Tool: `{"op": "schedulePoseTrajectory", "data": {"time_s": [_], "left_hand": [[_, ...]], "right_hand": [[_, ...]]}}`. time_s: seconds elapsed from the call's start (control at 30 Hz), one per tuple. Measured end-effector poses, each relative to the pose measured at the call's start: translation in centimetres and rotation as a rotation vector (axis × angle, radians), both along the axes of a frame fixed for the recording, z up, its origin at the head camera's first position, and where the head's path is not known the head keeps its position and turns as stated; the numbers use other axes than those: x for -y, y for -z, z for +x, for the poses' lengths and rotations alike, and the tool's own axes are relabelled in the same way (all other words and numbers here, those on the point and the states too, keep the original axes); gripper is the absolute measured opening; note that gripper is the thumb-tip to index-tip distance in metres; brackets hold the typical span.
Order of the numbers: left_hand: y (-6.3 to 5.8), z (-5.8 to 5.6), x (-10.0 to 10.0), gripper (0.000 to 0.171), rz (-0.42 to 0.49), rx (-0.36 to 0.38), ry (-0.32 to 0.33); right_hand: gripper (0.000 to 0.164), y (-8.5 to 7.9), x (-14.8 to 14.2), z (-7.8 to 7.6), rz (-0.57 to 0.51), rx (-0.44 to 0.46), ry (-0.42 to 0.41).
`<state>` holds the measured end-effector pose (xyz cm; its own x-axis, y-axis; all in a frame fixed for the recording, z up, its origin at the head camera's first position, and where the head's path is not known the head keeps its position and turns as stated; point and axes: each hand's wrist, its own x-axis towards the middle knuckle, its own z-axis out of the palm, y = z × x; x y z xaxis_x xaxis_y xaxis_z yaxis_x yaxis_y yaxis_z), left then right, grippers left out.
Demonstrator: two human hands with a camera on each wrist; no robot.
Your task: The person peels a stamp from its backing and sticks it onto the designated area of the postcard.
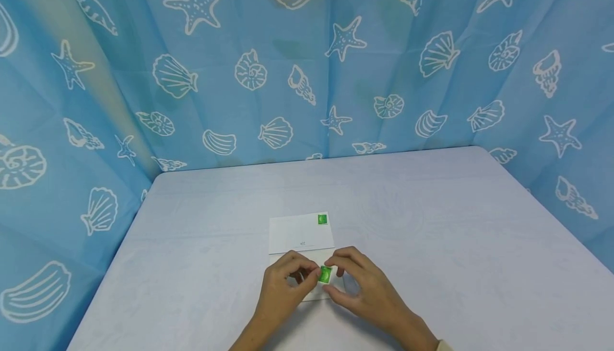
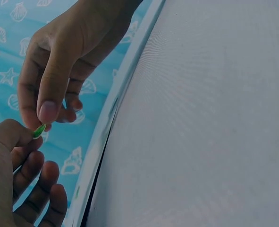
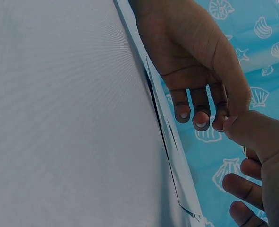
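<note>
A small green stamp (image 1: pixel 325 275) with a white border is held up between both hands. At its left edge my left hand (image 1: pixel 288 283) pinches it with thumb and index finger. My right hand (image 1: pixel 366 290) holds its right side, index finger at the upper edge and thumb at the lower. In the left wrist view the stamp (image 2: pixel 39 131) looks bent between the fingertips. Below the hands lies a white envelope or card (image 1: pixel 314 293), partly hidden by them. Just beyond it is another white envelope or card (image 1: pixel 292 234), bearing a matching green stamp (image 1: pixel 322 219) in its upper right corner.
A table (image 1: pixel 446 223) under a pale cloth carries everything. Blue curtains (image 1: pixel 355 90) printed with white shells and starfish hang along the back and sides. Small print shows near the far card's lower edge.
</note>
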<state>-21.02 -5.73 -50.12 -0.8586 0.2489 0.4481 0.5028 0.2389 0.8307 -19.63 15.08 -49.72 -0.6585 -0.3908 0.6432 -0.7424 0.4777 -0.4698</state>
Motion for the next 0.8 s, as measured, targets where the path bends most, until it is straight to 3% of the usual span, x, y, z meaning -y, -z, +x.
{"op": "schedulePoseTrajectory", "data": {"time_s": [0.5, 0.8], "left_hand": [[0.00, 0.11, -0.02, 0.008, 0.004, 0.043, 0.004], [-0.05, 0.07, -0.10, 0.007, 0.003, 0.031, 0.003]], "right_hand": [[0.037, -0.06, -0.04, -0.10, 0.029, -0.042, 0.046], [0.033, -0.08, -0.15, -0.20, 0.033, -0.045, 0.049]]}}
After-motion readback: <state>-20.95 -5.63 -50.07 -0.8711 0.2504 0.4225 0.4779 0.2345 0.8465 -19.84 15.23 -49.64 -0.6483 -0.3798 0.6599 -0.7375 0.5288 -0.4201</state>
